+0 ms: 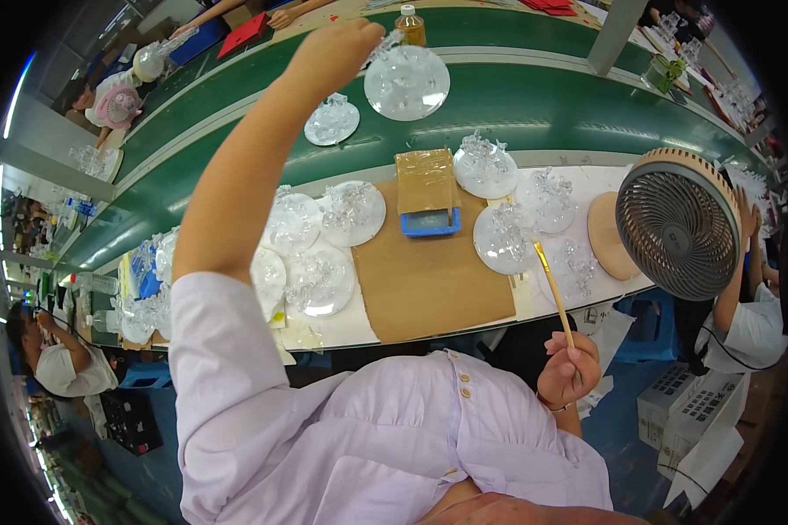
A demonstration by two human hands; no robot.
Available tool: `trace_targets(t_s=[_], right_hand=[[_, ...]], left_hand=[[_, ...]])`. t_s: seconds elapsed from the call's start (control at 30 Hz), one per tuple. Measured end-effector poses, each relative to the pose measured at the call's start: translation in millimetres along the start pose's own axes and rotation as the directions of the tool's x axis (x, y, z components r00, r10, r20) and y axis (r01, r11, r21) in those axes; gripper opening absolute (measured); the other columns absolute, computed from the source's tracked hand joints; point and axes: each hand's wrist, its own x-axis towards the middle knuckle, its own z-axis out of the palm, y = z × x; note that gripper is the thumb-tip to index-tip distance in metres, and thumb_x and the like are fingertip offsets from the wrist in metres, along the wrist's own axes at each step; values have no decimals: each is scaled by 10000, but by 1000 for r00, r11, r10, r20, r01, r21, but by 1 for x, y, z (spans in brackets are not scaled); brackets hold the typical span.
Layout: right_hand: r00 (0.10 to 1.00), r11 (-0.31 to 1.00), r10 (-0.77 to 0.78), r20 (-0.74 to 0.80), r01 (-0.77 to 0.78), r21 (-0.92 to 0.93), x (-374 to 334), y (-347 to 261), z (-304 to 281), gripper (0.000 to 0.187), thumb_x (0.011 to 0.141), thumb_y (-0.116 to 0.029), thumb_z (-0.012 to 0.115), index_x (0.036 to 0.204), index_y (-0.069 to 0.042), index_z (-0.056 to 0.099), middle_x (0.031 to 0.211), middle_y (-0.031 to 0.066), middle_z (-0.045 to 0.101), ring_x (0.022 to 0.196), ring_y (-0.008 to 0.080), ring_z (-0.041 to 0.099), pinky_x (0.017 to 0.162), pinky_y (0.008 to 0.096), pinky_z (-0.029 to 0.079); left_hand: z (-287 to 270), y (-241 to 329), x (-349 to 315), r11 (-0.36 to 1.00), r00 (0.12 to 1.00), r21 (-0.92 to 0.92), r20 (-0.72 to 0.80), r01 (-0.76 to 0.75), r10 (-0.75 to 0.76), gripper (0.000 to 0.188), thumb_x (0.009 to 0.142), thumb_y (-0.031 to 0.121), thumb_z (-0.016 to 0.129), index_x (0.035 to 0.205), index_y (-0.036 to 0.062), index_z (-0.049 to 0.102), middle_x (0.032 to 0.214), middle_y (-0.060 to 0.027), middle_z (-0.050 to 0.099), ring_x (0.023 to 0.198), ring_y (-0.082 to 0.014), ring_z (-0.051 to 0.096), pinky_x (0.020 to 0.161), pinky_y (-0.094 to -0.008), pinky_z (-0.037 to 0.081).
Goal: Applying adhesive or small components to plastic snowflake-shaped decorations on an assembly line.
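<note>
My left arm stretches across the table to the green belt, and my left hand (341,54) is closed at the edge of a round white base (407,86) with clear, glassy-looking pieces on it. Its fingertips are partly hidden, but they appear to grip the clear piece at the base's upper left. A smaller round base (333,121) lies on the belt just below that hand. In my right hand (569,367), closed near my body at the right, is a slim paintbrush (555,289), bristles pointing up and away. A brown cardboard sheet (438,284) lies on the table before me.
Round bases with clear pieces (322,280) stand left and right of the cardboard. Behind it sits a blue tray (431,224) partly covered by taped cardboard. A black fan (678,226) stands at right. A bottle (409,26) stands beyond the belt; co-workers sit around.
</note>
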Motion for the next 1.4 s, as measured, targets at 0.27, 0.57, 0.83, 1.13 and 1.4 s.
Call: trace_targets(t_s=[0.27, 0.57, 0.83, 1.13, 1.4], right_hand=[[998, 997, 64, -24, -63, 50, -4, -3, -3, 265, 1013, -272, 456, 1145, -42, 472, 951, 216, 616, 647, 199, 541, 588, 294, 493], [992, 984, 126, -2, -125, 128, -7, -22, 2, 313, 1019, -303, 442, 1170, -31, 477, 992, 229, 628, 686, 187, 561, 626, 278, 491], [990, 986, 140, 14, -140, 84, -8, -34, 17, 320, 1014, -321, 458, 1148, -34, 504, 971, 203, 650, 681, 163, 577, 591, 241, 480], [992, 988, 127, 8, -127, 90, -21, -61, 25, 295, 1010, -286, 469, 1143, -24, 507, 987, 196, 645, 698, 163, 583, 606, 242, 473], [953, 950, 304, 1, -303, 68, -73, -94, 0, 330, 1011, -319, 464, 1118, -25, 568, 1051, 151, 628, 832, 155, 592, 717, 233, 492]], left_hand=[[-132, 102, -56, 972, 984, -233, -170, 11, -52, 212, 812, 90, 666, 1009, 99, 588, 858, -82, 633, 791, -282, 630, 674, -388, 498], [-86, 194, -171, 730, 944, -599, 183, 328, -274, 218, 820, 100, 681, 1007, 75, 573, 849, -103, 643, 776, -315, 628, 641, -405, 494], [-102, 199, -183, 543, 912, -780, 84, 311, -402, 183, 879, 102, 620, 1053, 47, 627, 981, -108, 651, 940, -272, 619, 796, -348, 492], [-227, 200, -174, -167, 870, -882, -374, -441, -322, 230, 959, 264, 502, 882, 133, 676, 864, -81, 638, 891, -271, 582, 901, -413, 449], [-269, 279, -173, -327, 943, -889, -333, -321, -18, 212, 958, 223, 499, 899, 96, 658, 866, -72, 636, 866, -241, 589, 854, -370, 460]])
